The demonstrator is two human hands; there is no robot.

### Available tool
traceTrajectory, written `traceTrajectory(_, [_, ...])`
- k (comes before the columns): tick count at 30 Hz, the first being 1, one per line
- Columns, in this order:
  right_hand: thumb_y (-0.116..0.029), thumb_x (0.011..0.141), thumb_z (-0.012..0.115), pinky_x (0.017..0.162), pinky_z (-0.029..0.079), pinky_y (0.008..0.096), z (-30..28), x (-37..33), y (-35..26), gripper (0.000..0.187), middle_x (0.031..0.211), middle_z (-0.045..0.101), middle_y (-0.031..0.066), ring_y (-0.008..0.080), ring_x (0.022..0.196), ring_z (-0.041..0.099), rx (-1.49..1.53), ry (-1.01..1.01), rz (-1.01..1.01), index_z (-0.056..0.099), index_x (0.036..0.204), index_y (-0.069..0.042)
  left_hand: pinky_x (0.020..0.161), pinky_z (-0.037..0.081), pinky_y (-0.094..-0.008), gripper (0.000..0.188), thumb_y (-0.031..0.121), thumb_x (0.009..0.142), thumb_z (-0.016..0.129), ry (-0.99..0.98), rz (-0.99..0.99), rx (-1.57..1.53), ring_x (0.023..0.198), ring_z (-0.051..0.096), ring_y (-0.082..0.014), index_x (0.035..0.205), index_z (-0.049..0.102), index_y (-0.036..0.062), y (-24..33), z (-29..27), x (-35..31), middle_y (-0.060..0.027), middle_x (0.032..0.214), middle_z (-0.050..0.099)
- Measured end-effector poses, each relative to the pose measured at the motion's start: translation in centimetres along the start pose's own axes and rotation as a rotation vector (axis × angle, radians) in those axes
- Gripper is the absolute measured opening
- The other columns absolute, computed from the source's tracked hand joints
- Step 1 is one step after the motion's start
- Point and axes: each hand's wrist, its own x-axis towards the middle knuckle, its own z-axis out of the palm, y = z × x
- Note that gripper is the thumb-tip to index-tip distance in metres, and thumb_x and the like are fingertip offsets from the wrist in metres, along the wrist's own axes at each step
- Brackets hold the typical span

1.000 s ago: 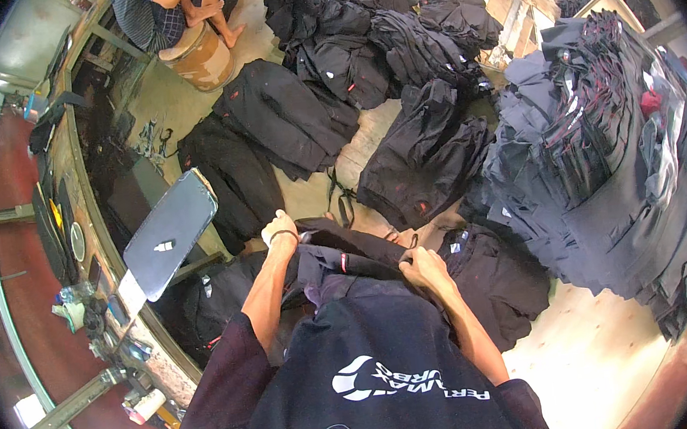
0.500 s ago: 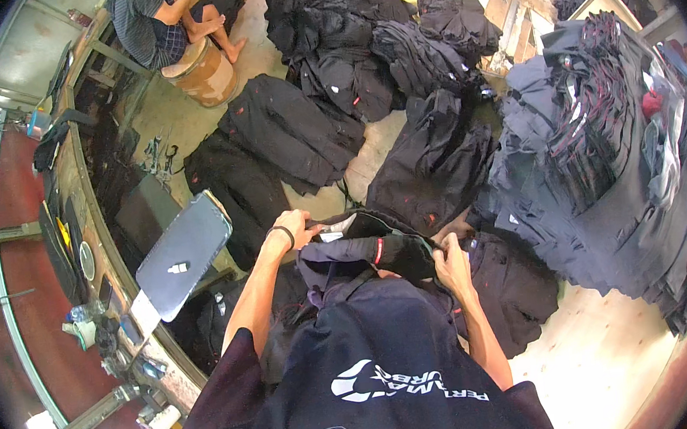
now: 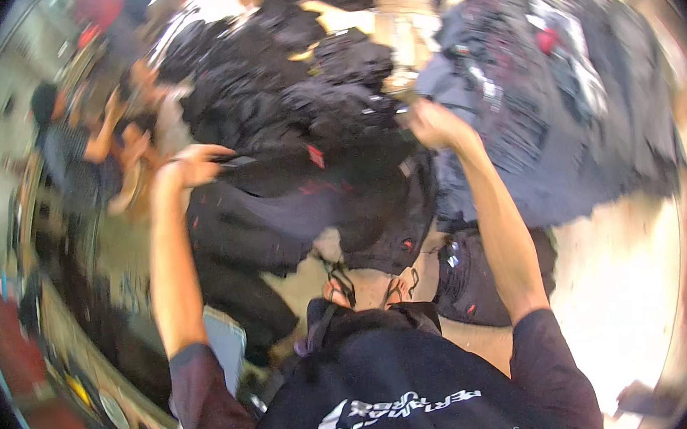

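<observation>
Black trousers (image 3: pixel 308 185) hang stretched wide between my two hands, gripped by the waist edge, with a small red tag (image 3: pixel 315 156) near the middle of that edge. My left hand (image 3: pixel 192 164) is closed on the left end of the waistband. The right end is pinched in my right hand (image 3: pixel 435 125). Both arms reach forward, away from my body. Behind and below, piles of similar black garments (image 3: pixel 257 90) make the lower outline of the held pair hard to tell. Motion blurs the cloth and fingertips.
A tall stack of dark grey garments (image 3: pixel 535 138) stands at the right. Near my feet (image 3: pixel 392 288) lies another black garment pile (image 3: pixel 491 283). A person in a dark top (image 3: pixel 73 158) sits at the far left. A cluttered bench (image 3: pixel 88 396) runs along the left side.
My hands have moved up and forward, carrying the trousers away from my body, and have spread farther apart. The waistband was a loose open loop; now it is pulled out straight. My view has shifted.
</observation>
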Motion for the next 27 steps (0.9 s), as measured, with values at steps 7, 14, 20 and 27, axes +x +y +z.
traceTrajectory(7, [-0.008, 0.089, 0.054, 0.111, 0.045, 0.0468, -2.7, 3.0, -9.8, 0.039, 0.135, 0.065, 0.0220, 0.0408, 0.131, 0.057, -0.401, 0.995, 0.099, 0.074, 0.121, -0.013, 0.089, 0.058, -0.0399, 0.045, 0.012, 0.088, 0.059, 0.656, 0.024, 0.451, 0.101, 0.073, -0.0282, 0.131, 0.069, 0.0040, -5.0, 7.1, 7.1, -0.0185, 0.115, 0.073])
traceTrajectory(14, [-0.025, 0.092, 0.057, 0.076, 0.060, 0.0481, 23.6, -14.6, -4.4, 0.036, 0.117, 0.075, 0.0138, 0.0303, 0.101, 0.075, 0.769, -0.842, 0.871, 0.070, 0.124, -0.012, 0.076, 0.061, -0.0417, 0.042, 0.015, 0.092, 0.056, -0.473, -0.558, 0.087, 0.088, 0.075, -0.0289, 0.130, 0.071, 0.0030, -16.0, 22.7, 9.0, -0.0197, 0.099, 0.075])
traceTrajectory(20, [-0.014, 0.087, 0.051, 0.063, 0.063, 0.0453, 13.6, -31.9, -7.3, 0.030, 0.089, 0.075, 0.0188, 0.0316, 0.075, 0.077, 0.779, -0.199, 1.142, 0.075, 0.097, 0.003, 0.078, 0.061, -0.0445, 0.036, 0.012, 0.090, 0.055, -0.544, 0.030, 0.242, 0.088, 0.077, -0.0323, 0.120, 0.074, 0.0057, 3.6, 21.6, 18.0, -0.0265, 0.105, 0.074])
traceTrajectory(27, [-0.004, 0.089, 0.053, 0.064, 0.065, 0.0347, -7.1, -52.6, -10.9, 0.042, 0.114, 0.073, 0.0187, 0.0296, 0.074, 0.078, 0.756, 0.668, 1.758, 0.071, 0.127, 0.000, 0.083, 0.056, -0.0458, 0.027, 0.026, 0.088, 0.063, -0.499, 0.988, 0.076, 0.094, 0.071, -0.0389, 0.102, 0.073, 0.0048, 43.2, 20.1, 25.4, -0.0206, 0.099, 0.073])
